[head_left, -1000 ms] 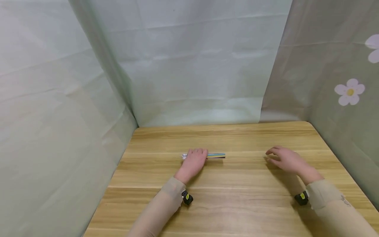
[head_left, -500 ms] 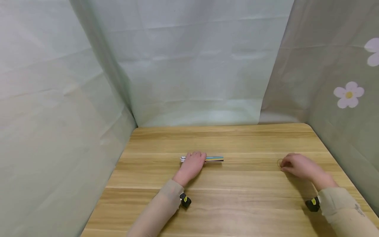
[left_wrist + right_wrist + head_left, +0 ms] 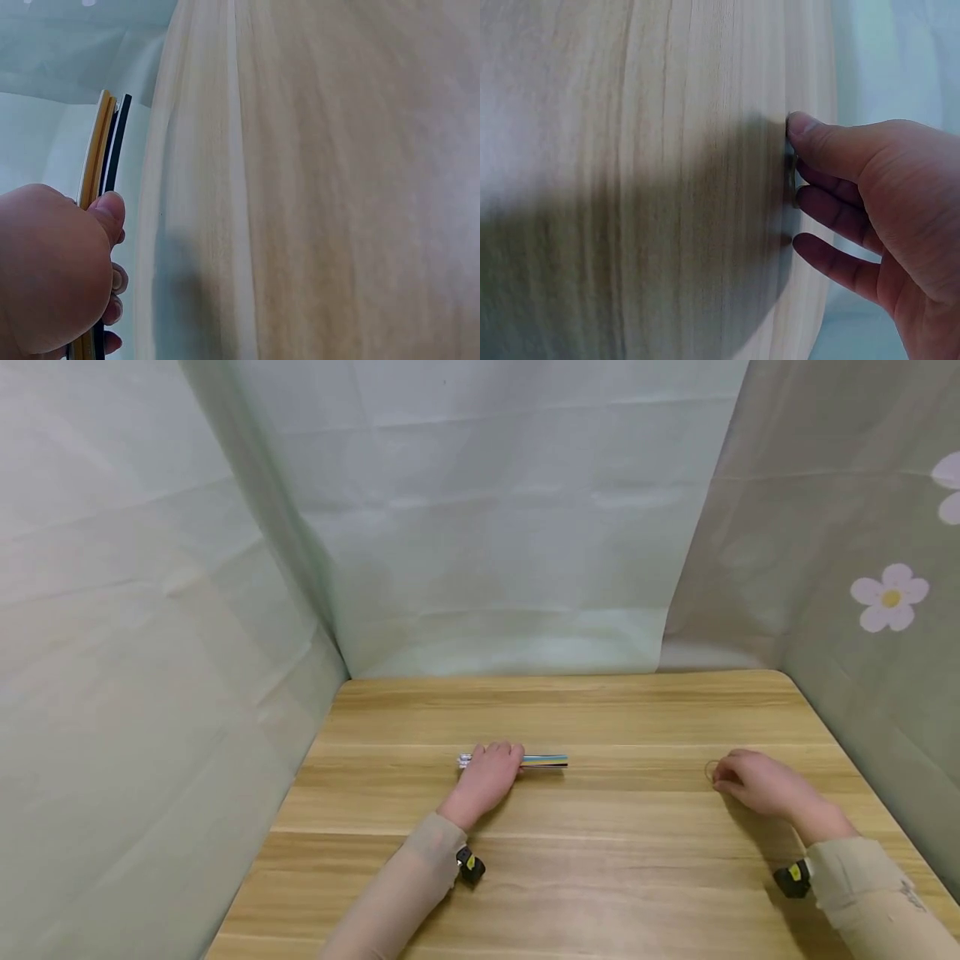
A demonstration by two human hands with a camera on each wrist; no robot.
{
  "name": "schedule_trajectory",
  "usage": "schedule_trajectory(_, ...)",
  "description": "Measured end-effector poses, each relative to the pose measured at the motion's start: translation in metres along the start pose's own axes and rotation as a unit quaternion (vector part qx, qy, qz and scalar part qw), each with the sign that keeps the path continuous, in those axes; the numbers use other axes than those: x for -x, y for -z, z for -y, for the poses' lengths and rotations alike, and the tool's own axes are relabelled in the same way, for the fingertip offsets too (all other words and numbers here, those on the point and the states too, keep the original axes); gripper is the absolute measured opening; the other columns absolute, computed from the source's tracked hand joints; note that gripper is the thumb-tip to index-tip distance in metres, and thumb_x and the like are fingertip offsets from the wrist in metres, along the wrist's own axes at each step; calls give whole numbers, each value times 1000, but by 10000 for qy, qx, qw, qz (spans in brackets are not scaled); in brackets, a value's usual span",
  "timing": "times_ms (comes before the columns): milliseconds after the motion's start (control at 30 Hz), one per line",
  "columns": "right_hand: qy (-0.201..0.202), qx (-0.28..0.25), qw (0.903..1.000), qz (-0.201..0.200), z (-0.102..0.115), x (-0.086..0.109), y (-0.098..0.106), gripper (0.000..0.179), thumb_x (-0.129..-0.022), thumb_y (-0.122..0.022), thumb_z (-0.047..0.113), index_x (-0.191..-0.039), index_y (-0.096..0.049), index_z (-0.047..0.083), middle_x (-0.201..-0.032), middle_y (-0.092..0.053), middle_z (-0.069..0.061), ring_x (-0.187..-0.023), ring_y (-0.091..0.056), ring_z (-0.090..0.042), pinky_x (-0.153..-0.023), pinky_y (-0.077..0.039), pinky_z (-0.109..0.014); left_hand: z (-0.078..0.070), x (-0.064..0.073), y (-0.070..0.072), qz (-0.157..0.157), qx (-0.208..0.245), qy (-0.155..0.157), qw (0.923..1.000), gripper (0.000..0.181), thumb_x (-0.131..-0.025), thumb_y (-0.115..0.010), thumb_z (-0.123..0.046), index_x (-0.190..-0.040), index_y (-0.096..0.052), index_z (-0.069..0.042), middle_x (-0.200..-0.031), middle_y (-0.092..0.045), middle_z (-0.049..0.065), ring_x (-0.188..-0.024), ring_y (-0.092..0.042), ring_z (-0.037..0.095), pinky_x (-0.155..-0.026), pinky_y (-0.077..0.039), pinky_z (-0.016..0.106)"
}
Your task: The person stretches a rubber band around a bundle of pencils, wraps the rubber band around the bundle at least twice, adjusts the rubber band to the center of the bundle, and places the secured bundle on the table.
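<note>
My left hand [image 3: 486, 778] grips a bundle of thin coloured sticks [image 3: 546, 761] just over the table. Blue, yellow and dark lengths stick out to the right of the fingers, and silvery ends show on the left. In the left wrist view the sticks [image 3: 100, 154] run up past the thumb, yellow beside black. Far to the right, my right hand [image 3: 761, 783] pinches a thin yellowish rubber band [image 3: 707, 768] at the tabletop. Part of that loop is hidden behind the fingers. The right wrist view shows the thumb and fingers [image 3: 832, 206] bent down to the wood.
The wooden table [image 3: 585, 860] has rounded far corners. Pale green cloth walls [image 3: 487, 543] close it in at the back and both sides. A dark wrist camera [image 3: 470, 866] hangs under the left sleeve, another camera [image 3: 792, 878] under the right.
My right hand has moved right and toward me, and its fingers have closed at the rubber band. The left hand keeps its grip on the stick bundle in nearly the same place.
</note>
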State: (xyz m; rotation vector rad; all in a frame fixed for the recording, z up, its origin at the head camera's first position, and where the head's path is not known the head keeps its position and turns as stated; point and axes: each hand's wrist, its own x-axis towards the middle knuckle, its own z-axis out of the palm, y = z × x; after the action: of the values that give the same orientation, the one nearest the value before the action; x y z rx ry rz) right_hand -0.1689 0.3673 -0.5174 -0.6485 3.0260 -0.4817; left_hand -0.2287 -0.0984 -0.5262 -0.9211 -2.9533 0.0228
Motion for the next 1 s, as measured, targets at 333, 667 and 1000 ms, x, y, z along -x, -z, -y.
schedule_trajectory(333, -212, -102, 9997, -84, 6, 3, -3, 12, -96, -80, 10, -91, -70, 16, -89, -64, 9, -81, -61, -11, -74, -55, -44, -2, 1, 1, -2, -42, -142, 9999, 21, -113, -55, -32, -116, -57, -12, -104, -64, 6, -100, -64, 25, -90, -52, 47)
schedule_trajectory(667, -734, -897, 9921, -473, 40, -28, -13, 12, -108, -67, 21, -103, -64, 11, -85, -61, 5, -76, -55, -14, -68, -47, -39, 9, 19, -1, 59, -56, -106, 9999, 21, -112, -57, -32, -115, -57, -11, -101, -65, 6, -96, -64, 25, -84, -50, 45)
schedule_trajectory(1000, -1248, -3419, 9296, -575, 103, -77, -44, 25, -114, -56, 25, -115, -60, 1, -99, -72, -11, -84, -64, -22, -67, -53, -31, 18, 22, 0, -6, -166, -172, 9997, 20, -112, -56, -31, -115, -58, -11, -100, -65, 5, -95, -65, 25, -83, -51, 44)
